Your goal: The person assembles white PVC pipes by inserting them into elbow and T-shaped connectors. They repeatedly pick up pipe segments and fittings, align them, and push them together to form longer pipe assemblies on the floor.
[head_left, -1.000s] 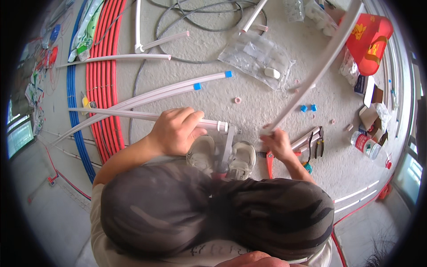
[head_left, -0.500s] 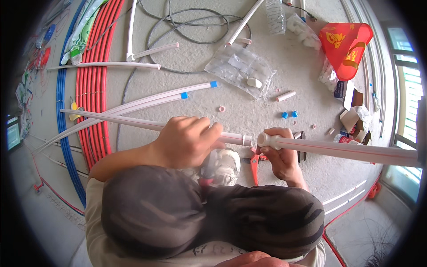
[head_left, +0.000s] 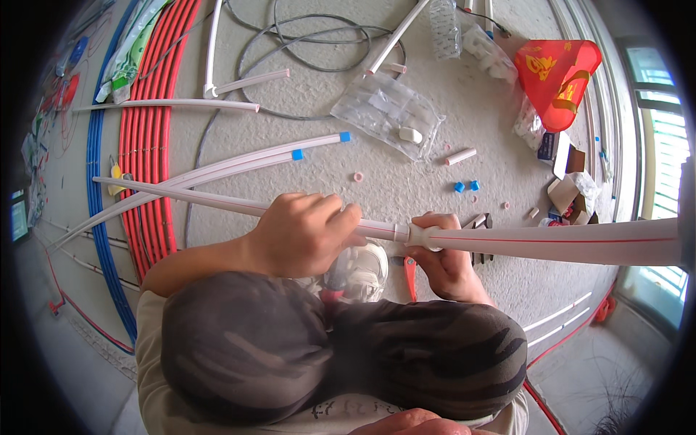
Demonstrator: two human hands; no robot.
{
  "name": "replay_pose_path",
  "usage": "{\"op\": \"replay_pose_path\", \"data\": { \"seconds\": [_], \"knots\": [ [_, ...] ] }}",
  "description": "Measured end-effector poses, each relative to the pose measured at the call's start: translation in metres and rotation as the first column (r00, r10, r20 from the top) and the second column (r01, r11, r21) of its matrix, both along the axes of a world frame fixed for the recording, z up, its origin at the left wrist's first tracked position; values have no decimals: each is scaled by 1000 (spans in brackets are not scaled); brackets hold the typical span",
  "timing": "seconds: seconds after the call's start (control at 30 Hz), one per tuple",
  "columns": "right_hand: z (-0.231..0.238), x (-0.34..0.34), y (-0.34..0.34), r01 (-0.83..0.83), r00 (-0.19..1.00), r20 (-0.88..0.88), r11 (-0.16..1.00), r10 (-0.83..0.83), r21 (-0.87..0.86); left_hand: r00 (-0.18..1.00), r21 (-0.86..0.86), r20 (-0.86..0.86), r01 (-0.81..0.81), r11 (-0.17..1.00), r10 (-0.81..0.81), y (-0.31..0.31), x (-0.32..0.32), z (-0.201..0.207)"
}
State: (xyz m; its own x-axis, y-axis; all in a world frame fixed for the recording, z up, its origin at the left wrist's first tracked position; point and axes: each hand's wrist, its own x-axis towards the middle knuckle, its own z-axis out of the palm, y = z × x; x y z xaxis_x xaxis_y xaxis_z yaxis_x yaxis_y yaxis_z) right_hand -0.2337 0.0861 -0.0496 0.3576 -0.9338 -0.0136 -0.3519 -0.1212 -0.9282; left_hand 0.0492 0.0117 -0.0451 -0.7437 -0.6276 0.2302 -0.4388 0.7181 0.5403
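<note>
My left hand [head_left: 301, 233] is wrapped round a long white plastic pipe [head_left: 217, 202] with a thin red line along it. The pipe runs off to the left and pokes out just past my fingers. My right hand [head_left: 451, 270] grips a second white pipe [head_left: 565, 243] near its end, where a white coupling fitting [head_left: 420, 236] sits. The left pipe's end meets the coupling's mouth; how deep it sits inside I cannot tell. Beneath my right hand, a red-handled tool [head_left: 409, 279] lies on the floor by my shoe [head_left: 368, 270], partly hidden.
Red pipes [head_left: 148, 138] and blue pipes [head_left: 94, 174] run along the floor at left. Two capped white pipes [head_left: 254, 163] cross them. Ahead lie a grey cable [head_left: 319, 69], a plastic bag [head_left: 388, 112], blue caps [head_left: 459, 187], a red bag [head_left: 558, 83] and opened boxes [head_left: 569, 192].
The right pipe with its coupling has turned and moved left, so the gap to the left pipe's end has closed. My left hand has stayed nearly in place.
</note>
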Motion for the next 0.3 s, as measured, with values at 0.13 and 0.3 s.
{"op": "replay_pose_path", "data": {
  "seconds": [0.13, 0.3],
  "knots": [
    [7, 1, -1, -15, 998, -62, 997, 19, 72, 1000, 44, -6, -3, 999, 4, 4, 2, -2],
    [10, 1, -2, -27, 996, -83, 995, 35, 95, 1000, 41, 8, 3, 999, -3, 4, 2, -4]
  ]
}}
